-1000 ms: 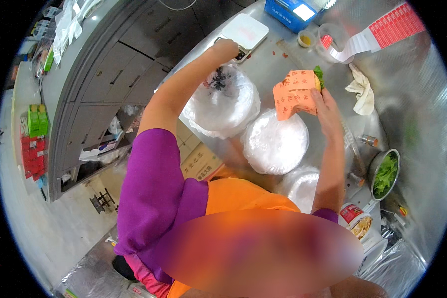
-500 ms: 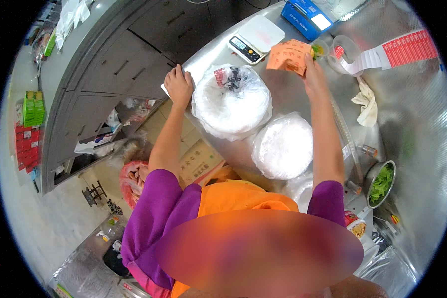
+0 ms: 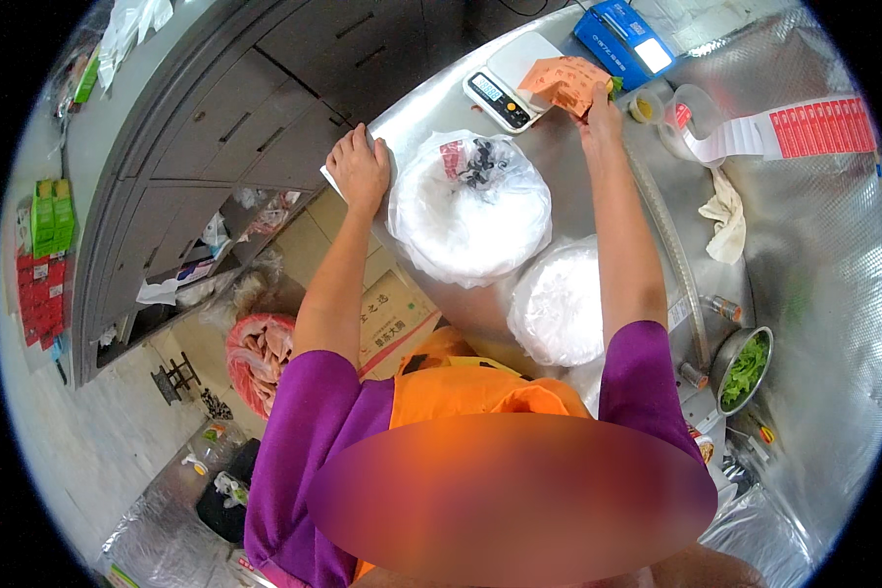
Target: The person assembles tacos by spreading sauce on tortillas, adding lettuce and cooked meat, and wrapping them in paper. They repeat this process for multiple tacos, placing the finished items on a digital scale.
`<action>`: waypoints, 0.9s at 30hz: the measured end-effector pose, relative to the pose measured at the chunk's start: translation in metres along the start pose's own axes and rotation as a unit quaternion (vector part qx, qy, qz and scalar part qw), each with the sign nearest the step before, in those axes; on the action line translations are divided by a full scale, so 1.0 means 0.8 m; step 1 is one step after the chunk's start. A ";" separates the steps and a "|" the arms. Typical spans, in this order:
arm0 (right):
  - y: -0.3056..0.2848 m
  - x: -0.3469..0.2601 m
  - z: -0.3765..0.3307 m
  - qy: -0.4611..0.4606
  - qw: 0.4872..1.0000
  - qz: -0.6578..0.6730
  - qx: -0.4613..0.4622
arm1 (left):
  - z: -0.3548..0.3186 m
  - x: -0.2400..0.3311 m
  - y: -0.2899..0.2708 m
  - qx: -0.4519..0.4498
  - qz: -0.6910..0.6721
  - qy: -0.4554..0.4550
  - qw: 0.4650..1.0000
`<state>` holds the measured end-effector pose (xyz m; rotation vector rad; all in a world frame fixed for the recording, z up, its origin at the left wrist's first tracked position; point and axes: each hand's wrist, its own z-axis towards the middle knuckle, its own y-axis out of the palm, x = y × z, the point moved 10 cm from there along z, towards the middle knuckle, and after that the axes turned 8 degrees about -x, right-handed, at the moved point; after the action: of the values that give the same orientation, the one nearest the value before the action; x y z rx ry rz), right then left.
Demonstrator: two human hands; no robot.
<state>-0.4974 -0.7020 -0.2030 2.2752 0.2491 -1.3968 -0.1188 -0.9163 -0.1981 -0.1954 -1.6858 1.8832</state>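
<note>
My right hand (image 3: 601,120) grips an orange printed paper wrapper (image 3: 564,82) with food in it; a bit of green and yellow filling shows at its right end. The wrapper is at the white plate of a kitchen scale (image 3: 498,101) and covers part of it; whether it touches the plate I cannot tell. My left hand (image 3: 360,169) lies on the counter's left edge, fingers stretched and apart, with a flat white corner showing under it. Between my arms stands a large round bundle (image 3: 470,225) in clear plastic, and nearer me a second plastic-wrapped round bundle (image 3: 559,306), partly behind my right forearm.
Behind the scale is a blue device (image 3: 622,44). To the right are a red-and-white label strip (image 3: 821,129), a cream cloth (image 3: 725,225), a hose (image 3: 671,240) and a metal bowl (image 3: 723,361) of lettuce. Grey drawers (image 3: 227,122) and a red bag of meat (image 3: 263,365) are left.
My right hand has moved the wrapped food slightly left, toward the scale plate, and the wrapper has tilted. My left hand stays on the counter edge. The whole view has shifted a little.
</note>
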 end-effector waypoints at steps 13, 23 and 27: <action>0.012 0.011 0.009 -0.007 0.999 0.053 0.009 | 0.000 0.001 -0.003 0.001 -0.020 0.000 1.000; 0.005 0.016 0.013 -0.004 0.999 0.031 0.014 | 0.001 0.004 -0.004 0.002 -0.003 0.003 1.000; 0.009 0.014 0.012 -0.012 0.999 0.039 0.004 | 0.002 0.003 -0.002 -0.002 -0.007 0.004 1.000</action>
<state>-0.4970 -0.7135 -0.2144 2.2474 0.1447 -1.3874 -0.1210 -0.9162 -0.1952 -0.1918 -1.6809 1.8675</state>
